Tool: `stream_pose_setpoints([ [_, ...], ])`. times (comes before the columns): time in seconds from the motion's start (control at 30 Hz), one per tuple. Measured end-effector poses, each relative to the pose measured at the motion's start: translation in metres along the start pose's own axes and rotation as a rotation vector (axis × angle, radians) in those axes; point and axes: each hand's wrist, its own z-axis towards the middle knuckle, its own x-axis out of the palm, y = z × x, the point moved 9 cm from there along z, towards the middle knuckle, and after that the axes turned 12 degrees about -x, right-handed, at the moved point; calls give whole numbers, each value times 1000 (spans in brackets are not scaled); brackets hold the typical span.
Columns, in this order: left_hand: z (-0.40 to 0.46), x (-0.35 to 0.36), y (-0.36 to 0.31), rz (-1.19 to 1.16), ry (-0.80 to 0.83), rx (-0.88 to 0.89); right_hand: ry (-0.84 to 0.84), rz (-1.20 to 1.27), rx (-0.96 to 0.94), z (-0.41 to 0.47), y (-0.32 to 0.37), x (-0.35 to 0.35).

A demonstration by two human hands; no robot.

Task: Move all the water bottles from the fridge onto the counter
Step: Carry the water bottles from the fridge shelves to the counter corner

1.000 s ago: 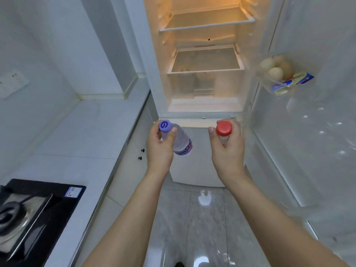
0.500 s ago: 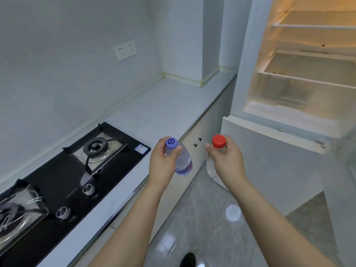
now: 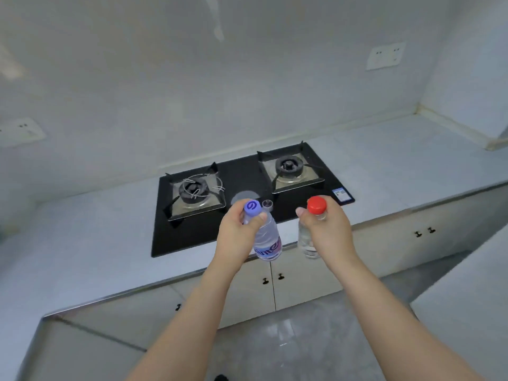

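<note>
While both hang in the air over the near edge of the pale desk, the left grip curls round a clear, purple-capped bottle with an unreadable purple label, and the right grip clasps a clear, red-capped bottle, near a black hob.

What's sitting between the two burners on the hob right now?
In the head view, the strip of black glass between the left burner and the right burner holds only a round pale mark and, nearer the front, one control knob.
</note>
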Motion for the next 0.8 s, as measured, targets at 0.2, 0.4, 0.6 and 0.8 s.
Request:
stream_pose_setpoints([
  [0.2, 5, -159, 28, -19, -216, -36, 239, 64, -77, 1, 64, 151],
  [0.4, 4, -294, 60, -36, -329, -89, 433, 126, -72, -18, 107, 296],
  [0.6, -10, -440, 101, -115, -494, -133, 624, 198, -94, -55, 156, 444],
  [0.8, -28, -530, 130, -127, -610, -186, 748, 248, -54, -85, 182, 541],
])
